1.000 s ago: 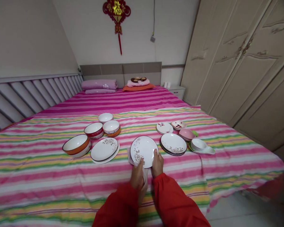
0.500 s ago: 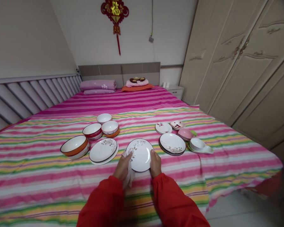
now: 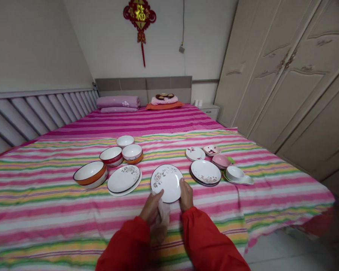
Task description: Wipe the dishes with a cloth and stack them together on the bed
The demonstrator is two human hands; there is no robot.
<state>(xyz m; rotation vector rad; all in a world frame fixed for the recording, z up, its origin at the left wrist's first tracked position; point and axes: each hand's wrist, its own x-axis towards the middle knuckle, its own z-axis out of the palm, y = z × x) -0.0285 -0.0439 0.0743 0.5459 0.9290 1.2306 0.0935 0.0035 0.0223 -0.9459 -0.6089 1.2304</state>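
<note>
A white plate with a dark rim and a grey floral print is held up in front of me. My right hand grips its right edge, thumb on top. At the plate's lower left edge, my left hand is closed around a pale cloth, which hangs below the fingers. The left thumb lies near the rim. To the right stands a stack of similar plates; to the left, an oval plate rests on another plate.
Several bowls, among them an orange-banded bowl and a red bowl, stand at left. Small plates, a pink bowl and white small bowls sit at right. A striped sheet covers the bed; a wardrobe flanks it.
My left hand with the cloth has slid down along the plate's edge toward its lower left, uncovering the flower print. My right hand keeps its hold on the right edge.
</note>
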